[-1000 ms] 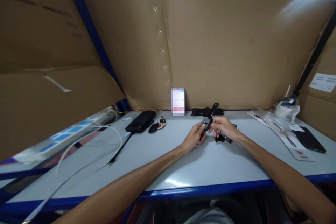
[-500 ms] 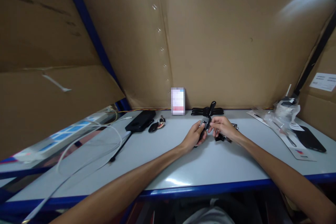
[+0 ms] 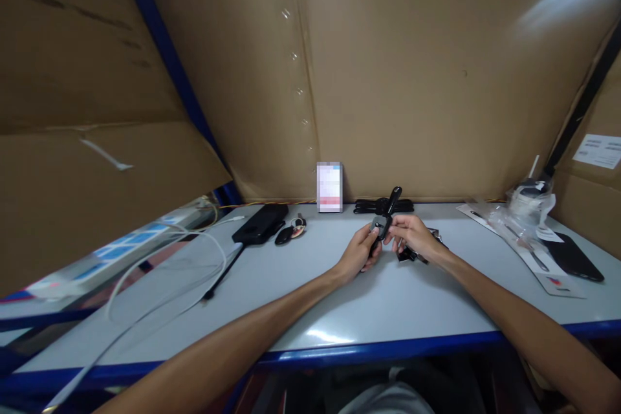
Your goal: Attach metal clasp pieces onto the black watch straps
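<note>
My left hand (image 3: 359,250) is closed on a small tool with a grey head (image 3: 379,226), its thumb pressed on the grey part. A black handle (image 3: 394,199) sticks up and to the right from that head. The fingers of my right hand (image 3: 408,235) are pinched together at the right side of the same tool. Dark, shiny small pieces (image 3: 406,255) lie on the table, partly hidden under my right hand. Behind the tool, a bundle of black handled items (image 3: 369,206) rests by the cardboard wall.
The grey table (image 3: 310,310) also holds a lit phone (image 3: 330,187), a black device (image 3: 261,223), keys (image 3: 285,234), white cables (image 3: 224,265) and a power strip (image 3: 121,249). At right are a plastic-wrapped item (image 3: 530,204), a packaged card (image 3: 557,286) and a black phone (image 3: 575,257).
The tool has turned slightly in my hands, so its grey head shows more and its black handle tip has shifted a little to the right. Both hands have hardly moved.
</note>
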Action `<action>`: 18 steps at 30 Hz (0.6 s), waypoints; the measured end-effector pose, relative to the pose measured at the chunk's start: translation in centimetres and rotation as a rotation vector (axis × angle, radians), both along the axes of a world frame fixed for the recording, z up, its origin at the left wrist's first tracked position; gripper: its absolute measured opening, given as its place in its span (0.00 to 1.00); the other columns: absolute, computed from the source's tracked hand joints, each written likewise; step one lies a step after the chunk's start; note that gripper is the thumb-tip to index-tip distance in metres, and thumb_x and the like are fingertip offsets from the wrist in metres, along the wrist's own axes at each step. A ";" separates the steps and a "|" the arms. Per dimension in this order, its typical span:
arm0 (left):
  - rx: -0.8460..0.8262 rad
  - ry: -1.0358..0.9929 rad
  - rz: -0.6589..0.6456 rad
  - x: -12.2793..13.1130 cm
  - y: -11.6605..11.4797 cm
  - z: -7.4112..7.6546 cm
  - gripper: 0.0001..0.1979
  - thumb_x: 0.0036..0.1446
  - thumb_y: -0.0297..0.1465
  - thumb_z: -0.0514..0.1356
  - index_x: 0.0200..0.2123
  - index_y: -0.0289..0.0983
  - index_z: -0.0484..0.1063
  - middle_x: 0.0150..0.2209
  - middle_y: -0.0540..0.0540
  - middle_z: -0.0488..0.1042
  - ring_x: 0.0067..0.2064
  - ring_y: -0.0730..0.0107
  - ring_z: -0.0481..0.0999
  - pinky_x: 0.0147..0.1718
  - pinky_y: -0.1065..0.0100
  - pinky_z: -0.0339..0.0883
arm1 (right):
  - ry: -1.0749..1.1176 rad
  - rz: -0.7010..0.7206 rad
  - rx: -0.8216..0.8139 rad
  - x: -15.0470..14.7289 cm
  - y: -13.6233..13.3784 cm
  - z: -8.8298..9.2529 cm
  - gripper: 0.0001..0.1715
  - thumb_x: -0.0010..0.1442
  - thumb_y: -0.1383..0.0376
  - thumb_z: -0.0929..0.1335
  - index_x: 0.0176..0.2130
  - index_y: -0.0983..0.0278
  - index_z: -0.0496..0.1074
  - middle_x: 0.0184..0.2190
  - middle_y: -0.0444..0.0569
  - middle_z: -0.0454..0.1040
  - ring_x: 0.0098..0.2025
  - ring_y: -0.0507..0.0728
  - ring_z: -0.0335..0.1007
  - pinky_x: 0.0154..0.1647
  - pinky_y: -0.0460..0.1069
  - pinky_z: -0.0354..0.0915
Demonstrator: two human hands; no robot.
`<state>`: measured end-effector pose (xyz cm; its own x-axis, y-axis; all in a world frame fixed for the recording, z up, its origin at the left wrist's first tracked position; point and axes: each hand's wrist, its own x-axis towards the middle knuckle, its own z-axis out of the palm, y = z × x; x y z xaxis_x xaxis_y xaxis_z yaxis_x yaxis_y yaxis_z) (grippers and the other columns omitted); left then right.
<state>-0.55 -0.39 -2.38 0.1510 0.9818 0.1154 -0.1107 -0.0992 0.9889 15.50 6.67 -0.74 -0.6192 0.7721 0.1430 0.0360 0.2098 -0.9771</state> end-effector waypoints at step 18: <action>-0.143 -0.066 0.074 -0.2 -0.1 0.6 0.17 0.61 0.44 0.59 0.32 0.41 0.55 0.20 0.59 0.57 0.15 0.84 0.48 0.13 0.79 0.38 | -0.823 -0.391 0.748 3.6 0.7 3.6 0.12 0.64 0.64 0.65 0.36 0.64 0.77 0.34 0.53 0.80 0.38 0.57 0.76 0.35 0.46 0.61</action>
